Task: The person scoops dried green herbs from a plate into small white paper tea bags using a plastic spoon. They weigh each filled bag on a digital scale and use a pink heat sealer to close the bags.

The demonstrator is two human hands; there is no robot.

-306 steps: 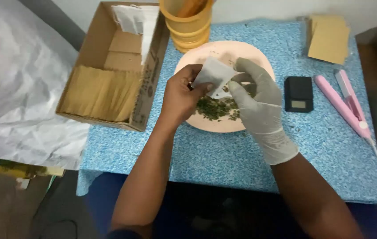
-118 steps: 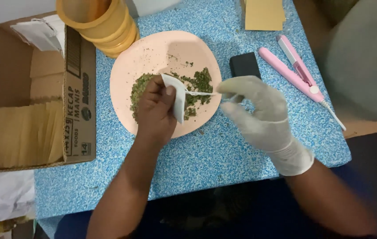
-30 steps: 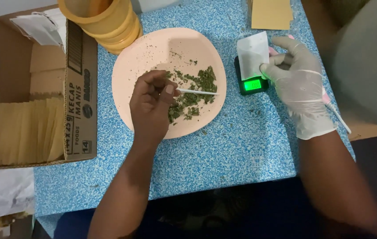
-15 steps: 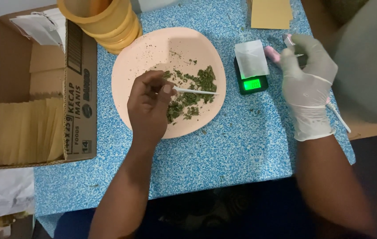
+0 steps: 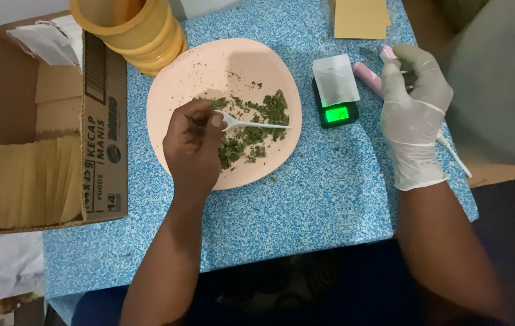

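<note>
My bare left hand (image 5: 192, 145) holds a small white plastic spoon (image 5: 251, 124) over a pale pink plate (image 5: 209, 66), its tip among dried green crumbled leaves (image 5: 251, 130). A small white sachet (image 5: 335, 79) lies on a black pocket scale (image 5: 337, 111) with a lit green display, just right of the plate. My right hand (image 5: 413, 105), in a white glove, is closed around a pink heat-sealer tool (image 5: 369, 76) to the right of the scale.
An open cardboard box (image 5: 103, 133) at the left holds stacks of tan pouches (image 5: 25, 181). Stacked yellow tubs (image 5: 139, 33) stand behind the plate. More tan pouches (image 5: 360, 17) lie at the back right. The blue speckled table (image 5: 305, 199) ends near me.
My right hand set the white sachet on the scale, let go, and moved right to grasp the pink tool. My left hand stays over the plate with the spoon.
</note>
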